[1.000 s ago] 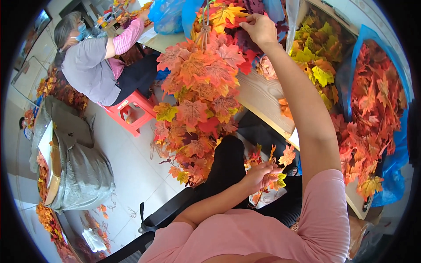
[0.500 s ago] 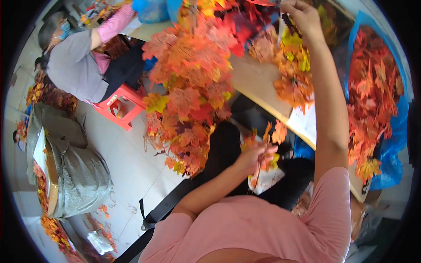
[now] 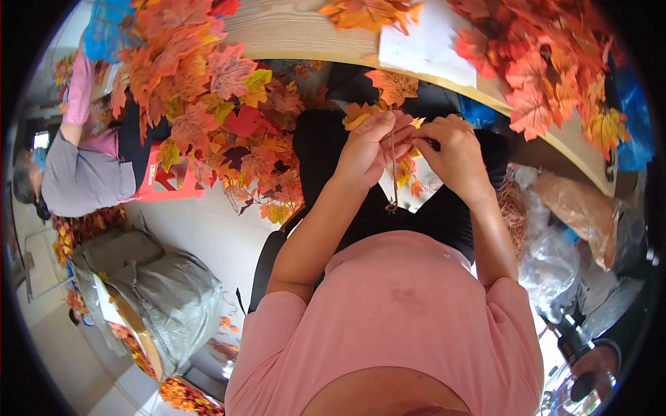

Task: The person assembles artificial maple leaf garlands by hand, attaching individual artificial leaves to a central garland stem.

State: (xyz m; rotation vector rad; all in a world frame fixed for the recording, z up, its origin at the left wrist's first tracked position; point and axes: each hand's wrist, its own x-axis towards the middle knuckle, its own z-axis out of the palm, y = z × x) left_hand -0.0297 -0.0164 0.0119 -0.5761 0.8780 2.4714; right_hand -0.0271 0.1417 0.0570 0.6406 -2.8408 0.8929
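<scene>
My left hand [image 3: 364, 149] is closed around the thin brown stem [image 3: 395, 177] of an artificial maple leaf spray, above my lap. An orange leaf [image 3: 393, 86] of it stands out beyond the fingers, and the stem's lower end hangs below the palm. Close beside it, my right hand [image 3: 454, 152] has its fingertips pinched together near a small yellow leaf tip [image 3: 417, 123]. What those fingertips grip is too small to make out. More yellow and orange leaves [image 3: 409, 168] show under and between the hands.
Large bunches of artificial maple leaves hang at the left [image 3: 243, 125] and lie at the right [image 3: 534, 83] of the wooden table [image 3: 298, 35]. White paper [image 3: 423, 45] lies at its edge. A co-worker [image 3: 90, 170] sits on a red stool [image 3: 166, 180]. Plastic bags [image 3: 551, 270] are at right.
My right hand has come back from the far side of the table to beside my left hand. The left hand still holds the spray, now raised. The view has shifted.
</scene>
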